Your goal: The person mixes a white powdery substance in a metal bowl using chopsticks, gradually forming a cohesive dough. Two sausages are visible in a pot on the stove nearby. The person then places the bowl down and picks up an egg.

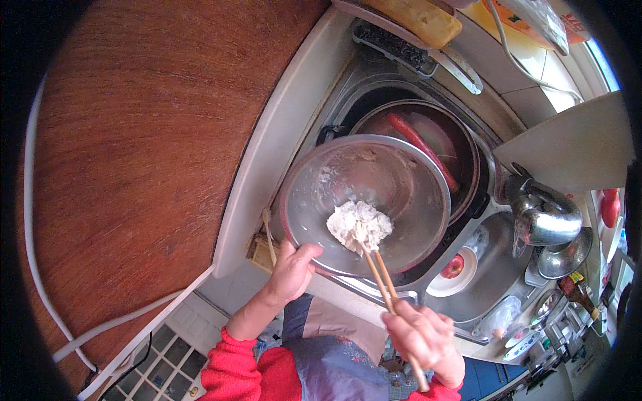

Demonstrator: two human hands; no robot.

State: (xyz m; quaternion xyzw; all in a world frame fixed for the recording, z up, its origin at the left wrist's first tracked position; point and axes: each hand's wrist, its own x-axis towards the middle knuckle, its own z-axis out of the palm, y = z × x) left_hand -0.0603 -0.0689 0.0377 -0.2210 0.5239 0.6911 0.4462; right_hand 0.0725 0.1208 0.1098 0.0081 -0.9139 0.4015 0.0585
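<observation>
A wide metal bowl [416,215] is tilted over the sink, its rim gripped at the lower left by my left hand [292,270]. Inside it lies a sticky white lump of dough [360,226]. My right hand [421,333] holds a pair of wooden chopsticks [381,278], whose tips are in the dough's lower edge. Behind the bowl, and partly covered by it, a dark round pan [474,165] stands in the left basin with a long red object [421,143] in it.
The right basin [501,260] holds a white bowl [441,286] with a red apple [453,266]. A steel kettle [549,220] stands beyond it. A cleaver or knife handle [464,75] lies along the back ledge. A brown wooden panel [160,140] fills the left side.
</observation>
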